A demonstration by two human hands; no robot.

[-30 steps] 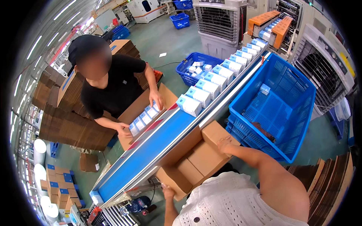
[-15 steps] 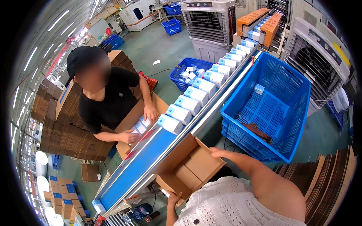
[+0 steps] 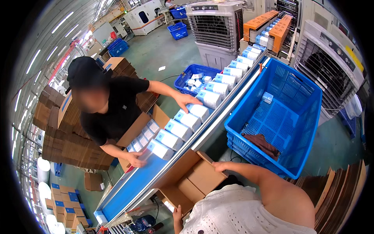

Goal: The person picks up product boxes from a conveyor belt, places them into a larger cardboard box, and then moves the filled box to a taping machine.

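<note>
An open, empty cardboard box [image 3: 199,180] is tilted against my side of the conveyor. My right hand [image 3: 220,166] grips its far right edge, fingers closed over the rim. My left hand [image 3: 177,214] is closed on the near left edge, its fingers partly hidden by the cardboard. Beyond the box, white and blue packs [image 3: 168,139] ride in a row on the blue conveyor belt [image 3: 130,187]. Across the belt, a co-worker reaches along the packs with one hand [image 3: 189,101] and holds the other hand [image 3: 135,159] by the row's near end.
The co-worker's carton [image 3: 128,134] holds several packs. To my right stand stacked blue crates [image 3: 317,117] with one pack and a brown cloth inside. Flattened cardboard [image 3: 331,191] leans at the lower right. A smaller blue basket [image 3: 180,80] of packs sits beyond the belt.
The packs have moved down the belt toward the lower left. The co-worker's hands have left the carton and spread along the row. My box has shifted slightly left, still in both hands.
</note>
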